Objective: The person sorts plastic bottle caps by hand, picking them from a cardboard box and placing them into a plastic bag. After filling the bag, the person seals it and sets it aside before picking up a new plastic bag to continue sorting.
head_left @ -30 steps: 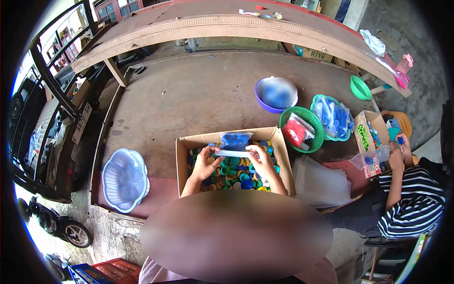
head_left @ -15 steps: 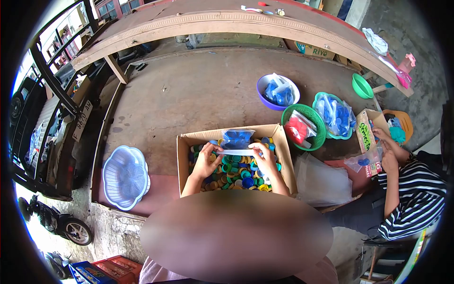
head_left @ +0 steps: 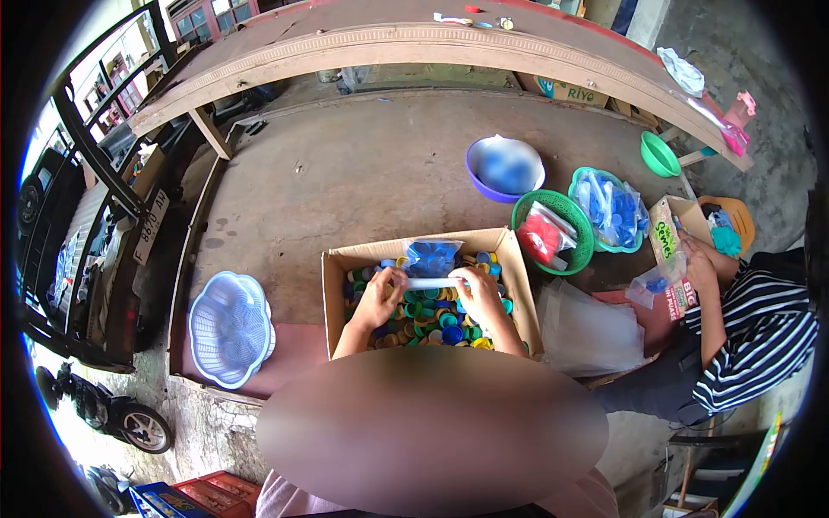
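Observation:
Both my hands are over an open cardboard box [head_left: 333, 298] holding many loose bottle caps [head_left: 429, 318] in green, blue, yellow and other colours. Between them stretches the whitish folded mouth of a clear plastic bag [head_left: 432, 257] with blue caps inside. My left hand [head_left: 377, 298] pinches the left end of that fold. At the right end, my right hand [head_left: 481, 295] grips the fold between thumb and fingers. The filled part of the bag rests toward the box's far wall.
A pale basket [head_left: 229, 328] stands left. Right of the box are a purple bowl [head_left: 477, 180], a green basket [head_left: 553, 269] with bagged caps, a teal basket [head_left: 609, 211] and clear plastic bags [head_left: 591, 332]. A co-worker [head_left: 751, 332] in stripes handles another bag [head_left: 654, 282].
The bag's folded mouth looks narrower and more tightly rolled between my fingers. The co-worker's hands have shifted slightly near their bag.

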{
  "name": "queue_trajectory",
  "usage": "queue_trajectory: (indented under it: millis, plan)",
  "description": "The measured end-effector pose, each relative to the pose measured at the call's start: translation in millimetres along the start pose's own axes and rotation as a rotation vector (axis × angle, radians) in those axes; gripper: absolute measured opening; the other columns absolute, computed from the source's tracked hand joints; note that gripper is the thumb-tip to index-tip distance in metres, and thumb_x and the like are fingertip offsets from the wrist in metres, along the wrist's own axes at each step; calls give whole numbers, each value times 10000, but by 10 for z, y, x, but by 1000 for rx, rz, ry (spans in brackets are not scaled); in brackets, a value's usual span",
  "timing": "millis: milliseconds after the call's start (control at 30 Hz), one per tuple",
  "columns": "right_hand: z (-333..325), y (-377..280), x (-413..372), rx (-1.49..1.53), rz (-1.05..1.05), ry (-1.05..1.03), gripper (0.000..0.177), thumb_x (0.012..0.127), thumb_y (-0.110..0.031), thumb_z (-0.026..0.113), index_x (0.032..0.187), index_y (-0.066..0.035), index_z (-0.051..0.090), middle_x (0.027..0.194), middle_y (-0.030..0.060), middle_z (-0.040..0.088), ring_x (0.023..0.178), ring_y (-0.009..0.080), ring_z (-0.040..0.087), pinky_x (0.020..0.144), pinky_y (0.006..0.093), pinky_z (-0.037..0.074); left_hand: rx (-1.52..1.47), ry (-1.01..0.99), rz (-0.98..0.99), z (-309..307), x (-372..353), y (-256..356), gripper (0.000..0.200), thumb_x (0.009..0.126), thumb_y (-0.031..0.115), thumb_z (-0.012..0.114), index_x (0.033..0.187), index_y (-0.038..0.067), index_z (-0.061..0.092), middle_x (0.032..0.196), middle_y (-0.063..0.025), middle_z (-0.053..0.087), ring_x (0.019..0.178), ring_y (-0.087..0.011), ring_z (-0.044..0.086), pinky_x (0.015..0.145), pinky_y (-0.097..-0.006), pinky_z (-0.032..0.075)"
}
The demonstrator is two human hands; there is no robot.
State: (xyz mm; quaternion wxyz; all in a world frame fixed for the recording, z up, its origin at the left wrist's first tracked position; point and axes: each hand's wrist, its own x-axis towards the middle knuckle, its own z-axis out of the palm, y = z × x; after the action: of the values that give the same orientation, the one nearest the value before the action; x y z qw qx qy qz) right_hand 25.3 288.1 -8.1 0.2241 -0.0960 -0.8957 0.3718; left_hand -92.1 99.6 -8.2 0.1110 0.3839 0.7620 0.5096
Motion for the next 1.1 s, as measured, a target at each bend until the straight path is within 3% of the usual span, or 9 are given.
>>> queue_trajectory:
  millis: [133,333,467,533,567,733,1000,1067,1100]
  plan:
    - [-24,-32,3,56,168,-41,87,762,-61,541,847,-78,538,820,66,592,835,248,551,729,392,387,90,-22,132,17,-22,15,190,764,30,580,942,26,514,910,-116,549,861,-268,521,777,-337,417]
    - [-13,-56,-41,-105,-139,-3,135,742,-54,560,865,-86,514,814,84,528,804,265,532,728,395,387,146,90,200,36,4,4,131,747,21,577,874,0,547,907,-134,481,869,-290,490,804,-351,405]
    - [7,12,-2,-80,-155,19,153,748,-54,560,899,-72,538,812,91,508,801,270,526,724,384,419,206,26,203,27,12,-79,126,801,45,536,913,-12,520,858,-133,489,851,-263,490,761,-329,410]
    - [17,36,5,-86,-148,-4,171,749,-40,550,918,-63,542,817,103,539,810,277,537,725,381,431,-44,-32,-42,31,9,-47,155,811,50,526,953,-7,500,854,-131,507,852,-249,510,731,-330,420]
    - [26,21,5,-52,-116,-5,166,751,-36,545,916,-58,540,816,110,557,808,282,546,724,383,431,-44,-32,-44,33,11,-68,155,811,50,526,953,-7,500,854,-131,507,852,-249,510,731,-330,420]
    - [-11,-49,36,77,23,0,105,753,-8,518,853,-40,505,767,147,572,720,319,567,636,392,442,145,33,122,30,-3,35,184,800,30,542,978,5,501,915,-120,506,845,-241,529,709,-318,428]
    - [31,-20,-8,19,-70,5,130,741,-37,556,860,-49,506,791,120,547,747,314,552,663,387,438,108,53,120,47,10,-57,109,808,43,538,905,-4,523,868,-127,502,805,-281,517,704,-335,424]
    - [4,-21,-1,-92,-225,24,125,748,-65,577,854,-50,513,813,107,535,770,310,544,687,384,437,88,42,78,53,22,-84,104,815,48,528,899,-13,519,835,-132,504,794,-288,515,701,-336,424]
    - [20,8,21,-96,-228,31,133,759,-68,591,878,-38,538,786,108,537,734,283,547,672,355,447,134,64,153,64,37,-125,95,834,58,513,893,-15,515,799,-119,503,782,-252,518,693,-322,422]
